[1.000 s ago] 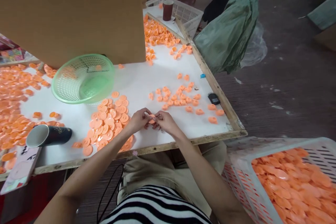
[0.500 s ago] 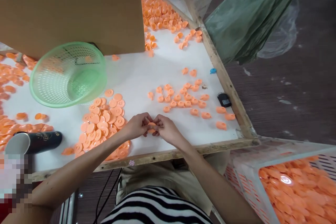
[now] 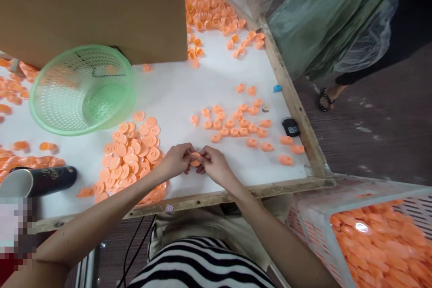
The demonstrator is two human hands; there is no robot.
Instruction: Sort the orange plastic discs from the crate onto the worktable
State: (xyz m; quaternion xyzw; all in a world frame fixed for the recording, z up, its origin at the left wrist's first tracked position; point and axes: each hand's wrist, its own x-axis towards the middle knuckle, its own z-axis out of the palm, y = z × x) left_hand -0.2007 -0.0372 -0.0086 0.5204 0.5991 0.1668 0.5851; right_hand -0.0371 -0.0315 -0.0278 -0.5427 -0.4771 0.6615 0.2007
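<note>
Between my two hands, just above the white tabletop (image 3: 162, 85), is a small round orange plastic piece (image 3: 195, 159). My left hand (image 3: 177, 159) grips its left side with closed fingers, and my right hand (image 3: 209, 160) pinches its right side. Fingers hide part of the piece. To the left of my left hand lies a pile of flat orange discs (image 3: 131, 153), each with a ring in the middle. Beyond my right hand, small orange cup-like pieces with a pointed tip (image 3: 232, 131) are scattered over the table.
A green mesh basket (image 3: 83, 132) leans by a large cardboard box (image 3: 94, 13). A dark cylinder (image 3: 56, 180) lies at left. Far back is a heap of orange pieces (image 3: 212, 9). A wooden rim (image 3: 303, 121) edges the table; a filled crate (image 3: 378, 243) stands at lower right.
My hands stay together on the orange piece, which now shows its round face more. The view has shifted slightly. At the right, another person's leg and sandalled foot have come into view.
</note>
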